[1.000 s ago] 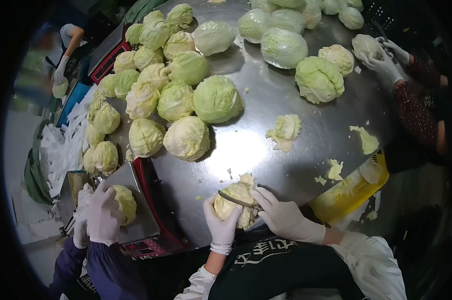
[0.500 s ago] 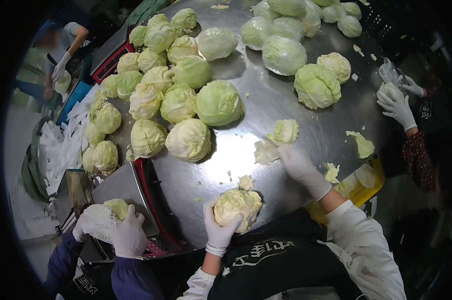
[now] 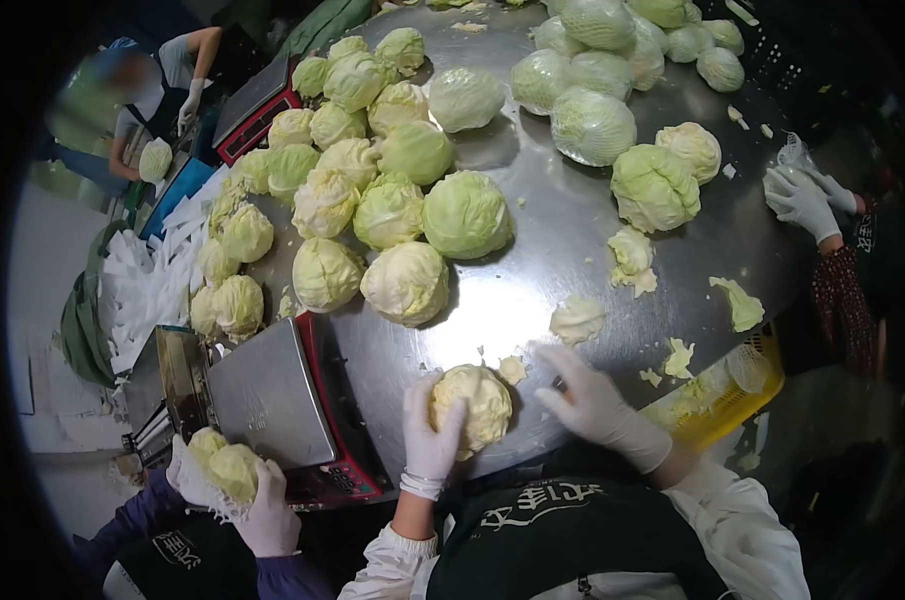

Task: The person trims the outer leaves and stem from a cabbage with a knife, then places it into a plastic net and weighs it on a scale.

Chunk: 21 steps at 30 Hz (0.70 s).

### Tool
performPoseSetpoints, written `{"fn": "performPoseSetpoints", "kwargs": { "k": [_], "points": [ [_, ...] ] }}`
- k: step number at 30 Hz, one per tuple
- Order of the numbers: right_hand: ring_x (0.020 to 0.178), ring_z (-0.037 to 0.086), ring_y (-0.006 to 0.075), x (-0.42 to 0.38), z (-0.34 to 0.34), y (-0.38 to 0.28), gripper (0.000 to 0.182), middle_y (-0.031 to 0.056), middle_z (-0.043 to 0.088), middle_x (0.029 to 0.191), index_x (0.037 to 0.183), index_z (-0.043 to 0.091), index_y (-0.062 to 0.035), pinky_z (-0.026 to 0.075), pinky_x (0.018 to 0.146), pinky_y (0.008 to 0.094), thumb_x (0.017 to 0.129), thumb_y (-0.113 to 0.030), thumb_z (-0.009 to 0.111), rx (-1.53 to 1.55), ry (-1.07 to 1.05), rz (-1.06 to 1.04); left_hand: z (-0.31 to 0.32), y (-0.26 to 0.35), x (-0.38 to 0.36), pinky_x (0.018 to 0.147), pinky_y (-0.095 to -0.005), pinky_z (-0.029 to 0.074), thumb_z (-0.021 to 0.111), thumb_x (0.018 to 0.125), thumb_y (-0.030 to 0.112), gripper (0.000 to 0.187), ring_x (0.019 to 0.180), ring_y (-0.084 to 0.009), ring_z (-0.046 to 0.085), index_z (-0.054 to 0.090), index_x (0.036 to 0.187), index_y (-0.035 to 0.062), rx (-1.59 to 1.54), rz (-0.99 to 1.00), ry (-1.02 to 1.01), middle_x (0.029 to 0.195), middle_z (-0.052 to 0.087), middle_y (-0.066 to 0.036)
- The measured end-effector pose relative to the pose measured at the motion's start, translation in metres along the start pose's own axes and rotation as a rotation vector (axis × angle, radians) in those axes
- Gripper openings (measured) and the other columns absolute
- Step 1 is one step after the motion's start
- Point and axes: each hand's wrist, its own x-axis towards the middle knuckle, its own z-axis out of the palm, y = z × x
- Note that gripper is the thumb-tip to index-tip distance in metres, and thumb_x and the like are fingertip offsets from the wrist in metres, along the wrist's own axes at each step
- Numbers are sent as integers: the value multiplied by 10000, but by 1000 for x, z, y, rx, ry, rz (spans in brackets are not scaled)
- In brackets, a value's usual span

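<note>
My left hand [image 3: 432,436], in a white glove, grips the side of a trimmed pale cabbage [image 3: 479,408] at the table's near edge. Just right of that cabbage is my right hand [image 3: 594,408], also gloved and slightly blurred. Its thumb and fingers are apart, and I see nothing between them. A small leaf scrap [image 3: 512,371] lies between the cabbage and my right hand. Beyond the right hand, a loose pale leaf [image 3: 577,319] rests on the metal table [image 3: 492,290]. Farther off sits a crumpled leaf piece [image 3: 632,258].
Several unwrapped cabbages [image 3: 405,284] cover the table's left side; wrapped ones [image 3: 592,126] are at the back. A red-framed scale [image 3: 272,400] stands left, beside a co-worker's gloved hands [image 3: 268,512]. A yellow crate [image 3: 737,400] is at right; another co-worker's hands [image 3: 807,205] are beyond.
My right hand has drawn back from the loose leaves toward the cabbage. The crumpled leaf piece now lies farther away, apart from the flat leaf. My left hand still holds the cabbage.
</note>
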Motion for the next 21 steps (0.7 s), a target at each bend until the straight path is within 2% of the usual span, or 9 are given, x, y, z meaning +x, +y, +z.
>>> {"fn": "performPoseSetpoints", "kwargs": {
  "k": [1,4,6,8,10,12,14,17,21],
  "points": [
    [1040,672,396,-3,12,-4,577,215,538,1384,1485,454,-88,555,894,460,991,-354,589,22,-66,-43,3,10,-3,1081,-464,417,861,775,282,851,1227,-381,532,453,1455,-26,173,167,-13,1303,517,-231],
    [1069,666,391,-9,41,-2,559,207,542,1387,1486,461,-100,549,914,461,1005,-365,564,67,-144,37,5,28,-11,1099,-474,398,890,733,324,925,1256,-397,496,442,1470,-14,370,289,-66,1312,508,-249],
    [1085,665,374,-5,31,-2,550,194,552,1386,1492,460,-114,548,918,454,1010,-359,556,13,-174,51,9,19,-11,1104,-481,390,898,725,333,977,1287,-411,464,407,1485,-35,364,273,-59,1330,489,-261],
    [1087,665,367,0,19,-2,546,180,565,1373,1493,464,-127,548,920,449,1007,-360,556,-12,-176,164,13,17,-11,1096,-496,385,886,744,321,928,1277,-411,459,417,1446,-65,22,119,-46,1349,472,-265],
    [1069,669,360,1,14,2,544,172,579,1352,1491,464,-120,551,913,447,1007,-353,550,-6,-158,166,22,12,-14,1096,-494,381,875,758,299,892,1261,-405,463,413,1425,-72,87,99,-20,1351,457,-260],
    [1019,678,356,-5,19,4,537,160,585,1322,1490,461,-100,562,878,417,994,-275,575,-104,-31,43,36,7,-18,1095,-492,376,864,772,277,857,1245,-398,468,408,1404,-78,152,69,4,1353,442,-256],
    [1032,681,337,-13,13,-12,545,159,548,1376,1502,447,-97,575,852,435,1011,-317,536,-165,-64,60,50,5,-19,1107,-483,358,841,791,222,798,1244,-380,455,392,1385,-65,-15,41,108,1337,426,-240],
    [1006,699,311,-27,11,-20,563,154,506,1394,1510,414,-67,598,731,423,1006,-285,538,-289,-119,-52,54,10,-16,1114,-476,345,831,798,188,812,1263,-377,433,356,1405,-67,-2,15,85,1332,409,-231],
    [929,715,312,-34,12,-11,571,148,513,1386,1521,395,-70,595,707,421,1006,-273,537,-299,-131,-33,54,16,-10,1115,-476,340,825,806,178,797,1261,-378,430,359,1401,-75,-8,22,60,1334,412,-233]
  ]
}}
